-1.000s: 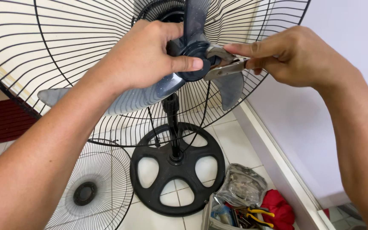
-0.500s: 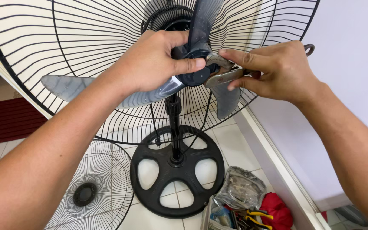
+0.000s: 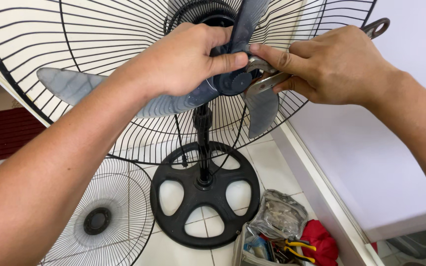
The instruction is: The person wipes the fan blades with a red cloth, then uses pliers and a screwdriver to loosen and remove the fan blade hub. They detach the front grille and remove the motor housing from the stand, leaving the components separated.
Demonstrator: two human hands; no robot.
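Observation:
A standing fan with translucent blue-grey blades (image 3: 99,93) and a black rear wire guard (image 3: 99,39) stands in front of me. My left hand (image 3: 183,59) grips the dark blade hub (image 3: 232,83), thumb pressed along its front. My right hand (image 3: 331,64) holds metal locking pliers (image 3: 267,81) whose jaws clamp at the hub's right side; the pliers' handle end sticks out beyond my knuckles at the upper right.
The fan's black pole rises from a round black base (image 3: 204,197) on white floor tiles. The detached front wire guard (image 3: 99,216) lies at lower left. A tool box with yellow-handled pliers (image 3: 299,249), a plastic bag (image 3: 279,214) and a red cloth (image 3: 321,236) sit by a white wall ledge.
My right hand has slid further along the pliers toward the hub, and the pliers' handle has swung upward. The blades turned slightly. My left hand kept its grip on the hub.

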